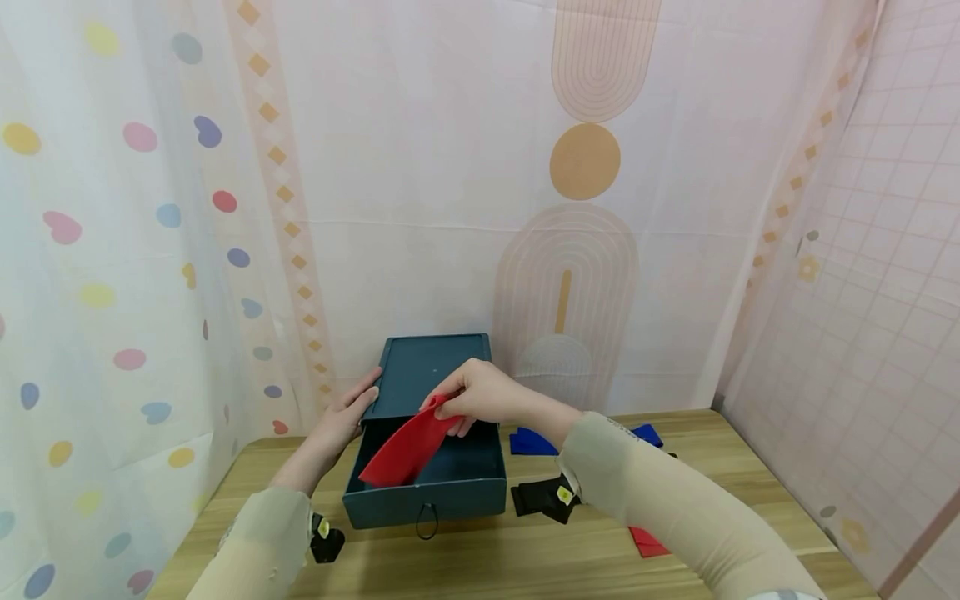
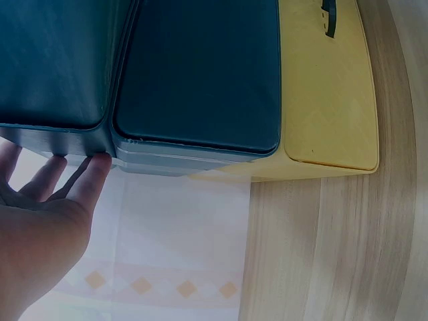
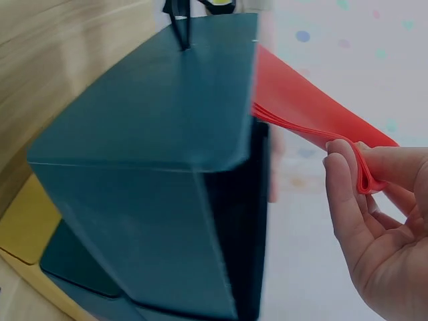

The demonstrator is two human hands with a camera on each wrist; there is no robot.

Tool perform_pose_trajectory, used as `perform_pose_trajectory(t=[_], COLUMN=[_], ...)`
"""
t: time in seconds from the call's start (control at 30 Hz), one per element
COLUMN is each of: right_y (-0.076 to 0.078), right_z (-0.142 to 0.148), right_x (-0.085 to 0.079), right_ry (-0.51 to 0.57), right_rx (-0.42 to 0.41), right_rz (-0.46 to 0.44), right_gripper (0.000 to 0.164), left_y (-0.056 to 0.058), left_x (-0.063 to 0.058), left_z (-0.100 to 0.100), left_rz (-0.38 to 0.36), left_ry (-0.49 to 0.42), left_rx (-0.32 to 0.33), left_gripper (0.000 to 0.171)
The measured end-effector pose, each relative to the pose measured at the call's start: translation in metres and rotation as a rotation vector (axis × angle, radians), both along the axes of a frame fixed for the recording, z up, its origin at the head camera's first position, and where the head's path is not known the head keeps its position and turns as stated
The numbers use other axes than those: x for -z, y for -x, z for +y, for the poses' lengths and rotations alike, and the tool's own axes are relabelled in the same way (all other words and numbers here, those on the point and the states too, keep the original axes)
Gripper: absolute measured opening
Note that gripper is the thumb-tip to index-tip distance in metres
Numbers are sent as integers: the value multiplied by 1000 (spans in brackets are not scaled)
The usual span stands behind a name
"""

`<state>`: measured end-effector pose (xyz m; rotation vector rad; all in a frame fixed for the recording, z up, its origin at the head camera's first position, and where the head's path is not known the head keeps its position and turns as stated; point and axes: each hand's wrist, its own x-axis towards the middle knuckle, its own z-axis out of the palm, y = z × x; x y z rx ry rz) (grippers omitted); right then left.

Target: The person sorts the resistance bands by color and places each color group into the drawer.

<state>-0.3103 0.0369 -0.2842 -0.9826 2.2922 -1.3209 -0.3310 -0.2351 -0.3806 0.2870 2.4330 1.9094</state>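
A dark teal drawer unit (image 1: 431,367) stands on the table with its top drawer (image 1: 450,502) pulled out toward me. My right hand (image 1: 487,396) pinches one end of a folded red sheet (image 1: 405,450) between thumb and fingers. The sheet slants down into the open drawer, its lower end close to the front wall. Several folded layers show at the pinched end in the right wrist view. My left hand (image 1: 337,429) rests against the unit's left side, its fingers extended along the wall in the left wrist view.
Below the teal drawers sits a yellow drawer (image 2: 331,87). Right of the unit lie a folded blue piece (image 1: 531,442), a folded black piece (image 1: 536,496) and another red piece (image 1: 648,542), partly covered by my right arm. A patterned curtain (image 1: 405,167) hangs behind the table.
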Motion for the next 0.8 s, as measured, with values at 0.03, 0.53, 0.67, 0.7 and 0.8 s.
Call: perform_pose_trajectory(t=[0.03,0.53,0.67,0.7,0.8], right_y=[1,6,3,2,3], right_z=[-1,0,0,0,1], right_x=[3,38,39,40,45], right_ry=[-4,-25,-36,-40,-56], right_rx=[-1,112,122,118,107], right_rz=[-3,-81,-38,-24,17], right_gripper=[17,18,20,21,22], left_y=[0,-2,-4,-4,-5], left_x=[0,0,-2,-2,-3], left_z=[0,6,7,7,8], left_rz=[-1,14,11,11,7], left_ry=[0,-11,-27,-29,-38], left_rx=[-2,6,8,10,14], left_gripper=[61,59,58,58,58])
